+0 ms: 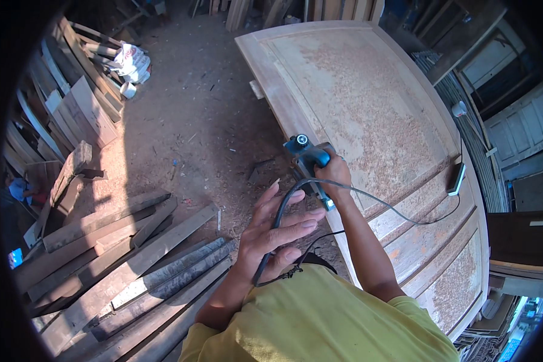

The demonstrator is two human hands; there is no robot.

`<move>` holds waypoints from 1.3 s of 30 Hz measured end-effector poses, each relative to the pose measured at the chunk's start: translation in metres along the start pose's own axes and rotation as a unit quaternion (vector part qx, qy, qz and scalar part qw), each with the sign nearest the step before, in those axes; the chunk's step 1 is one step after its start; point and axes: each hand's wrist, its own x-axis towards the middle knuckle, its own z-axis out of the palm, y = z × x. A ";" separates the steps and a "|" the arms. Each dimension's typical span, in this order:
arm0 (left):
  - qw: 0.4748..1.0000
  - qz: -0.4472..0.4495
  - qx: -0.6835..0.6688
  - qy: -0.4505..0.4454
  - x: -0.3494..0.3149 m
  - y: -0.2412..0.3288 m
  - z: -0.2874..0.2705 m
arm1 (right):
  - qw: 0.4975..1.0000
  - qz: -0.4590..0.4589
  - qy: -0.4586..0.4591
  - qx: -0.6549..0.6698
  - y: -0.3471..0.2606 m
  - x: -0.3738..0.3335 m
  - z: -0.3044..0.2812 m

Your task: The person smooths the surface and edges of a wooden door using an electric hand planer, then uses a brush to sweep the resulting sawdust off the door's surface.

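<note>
Your right hand is wrapped around the handle of the blue-green power planer, just right of the middle of the frame, at the left edge of the big wooden door. Your left hand, near the centre, is open with its fingers spread; the dark cord crosses over them, and you aren't closing on it. Shavings cover much of the door, which fills the right side. Boards lie piled at lower left, and a white sack sits at upper left.
</note>
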 end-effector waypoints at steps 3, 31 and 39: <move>1.000 0.014 0.014 -0.015 0.026 -0.027 -0.031 | 1.000 -0.001 0.011 -0.002 -0.016 0.027 0.012; 1.000 0.010 -0.010 0.018 0.238 -0.287 -0.169 | 1.000 0.026 -0.004 0.010 -0.175 0.323 0.122; 1.000 -0.024 0.014 0.009 0.274 -0.339 -0.194 | 0.999 0.029 -0.018 -0.001 -0.230 0.410 0.153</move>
